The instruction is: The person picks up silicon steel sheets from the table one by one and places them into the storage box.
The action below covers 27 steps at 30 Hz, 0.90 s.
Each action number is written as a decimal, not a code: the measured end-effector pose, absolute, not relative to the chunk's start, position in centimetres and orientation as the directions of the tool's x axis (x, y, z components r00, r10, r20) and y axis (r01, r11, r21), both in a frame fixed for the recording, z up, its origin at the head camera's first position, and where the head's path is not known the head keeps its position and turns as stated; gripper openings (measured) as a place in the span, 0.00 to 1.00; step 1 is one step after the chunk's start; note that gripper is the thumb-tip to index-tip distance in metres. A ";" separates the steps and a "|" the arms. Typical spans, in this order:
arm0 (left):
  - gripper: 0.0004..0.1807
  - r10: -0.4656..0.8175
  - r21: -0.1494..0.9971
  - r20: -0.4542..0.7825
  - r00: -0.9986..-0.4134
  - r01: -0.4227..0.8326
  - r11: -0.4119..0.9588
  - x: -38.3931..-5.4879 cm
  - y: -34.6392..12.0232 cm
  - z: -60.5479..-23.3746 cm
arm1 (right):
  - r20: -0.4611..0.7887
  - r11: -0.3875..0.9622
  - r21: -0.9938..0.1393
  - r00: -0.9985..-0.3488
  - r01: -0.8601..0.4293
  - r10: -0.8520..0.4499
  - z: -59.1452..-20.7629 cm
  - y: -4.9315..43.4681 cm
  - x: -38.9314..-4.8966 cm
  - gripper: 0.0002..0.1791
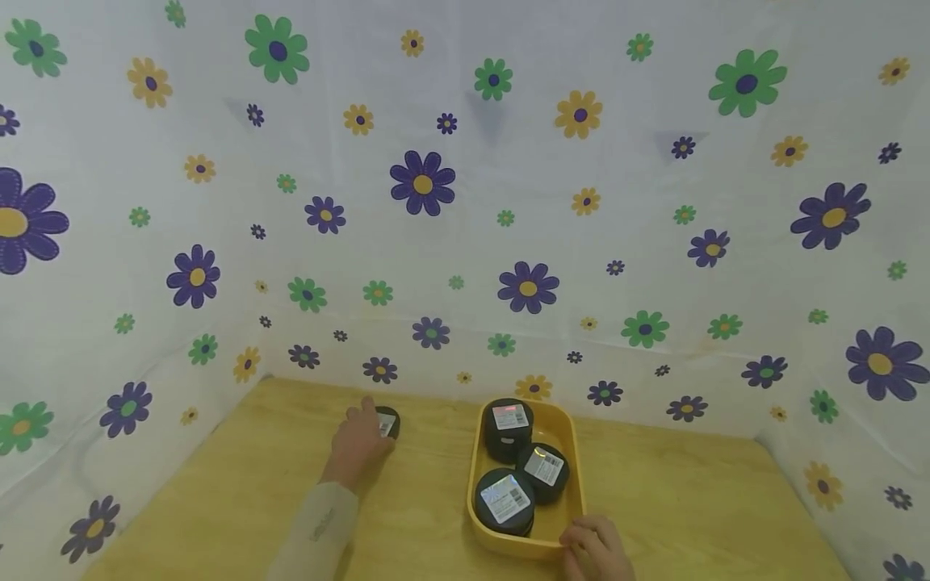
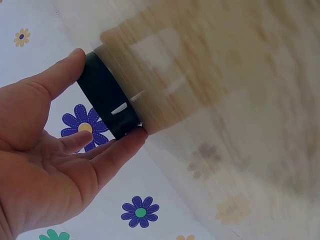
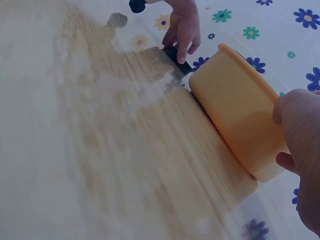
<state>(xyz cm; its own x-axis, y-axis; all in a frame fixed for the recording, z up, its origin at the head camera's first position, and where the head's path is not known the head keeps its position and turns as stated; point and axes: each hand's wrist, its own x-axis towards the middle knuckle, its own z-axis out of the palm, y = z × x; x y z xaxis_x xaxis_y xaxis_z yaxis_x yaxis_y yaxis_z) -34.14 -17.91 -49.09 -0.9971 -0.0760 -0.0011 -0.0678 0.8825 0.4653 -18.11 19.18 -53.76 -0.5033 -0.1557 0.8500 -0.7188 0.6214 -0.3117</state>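
My left hand (image 1: 358,444) is at the back left of the table, its thumb and fingers pinching the sides of a black round disc (image 2: 107,95) with a white label. In the left wrist view this disc stands against the wooden surface. Right of it is a yellow plastic tub (image 1: 579,460) with rounded corners. Inside lie several similar labelled discs, among them a back one (image 1: 508,440), a middle one (image 1: 545,474) and a front one (image 1: 503,500); some look stacked. My right hand (image 1: 597,549) grips the tub's rim at its near right corner.
A glossy wood-look table (image 1: 697,500) carries everything. White sheeting (image 1: 465,250) printed with green, purple and yellow flowers rises behind it and along both sides. Bare tabletop lies between the left hand and the tub.
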 end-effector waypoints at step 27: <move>0.46 -0.034 0.471 -0.053 -0.998 -0.055 0.880 -33.6 -18.3 -48.0 | 0.851 0.583 -0.321 -0.497 -0.747 -0.168 -53.2 19.1 -17.9 0.10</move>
<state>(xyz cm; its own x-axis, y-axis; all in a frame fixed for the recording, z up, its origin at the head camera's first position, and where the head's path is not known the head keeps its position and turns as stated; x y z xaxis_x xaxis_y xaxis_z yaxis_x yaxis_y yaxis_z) -33.56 -18.25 -48.01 -0.9980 -0.0340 -0.0532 -0.0551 0.8804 0.4711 -17.93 19.13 -53.22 -0.4974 -0.1679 0.8511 -0.7466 0.5825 -0.3214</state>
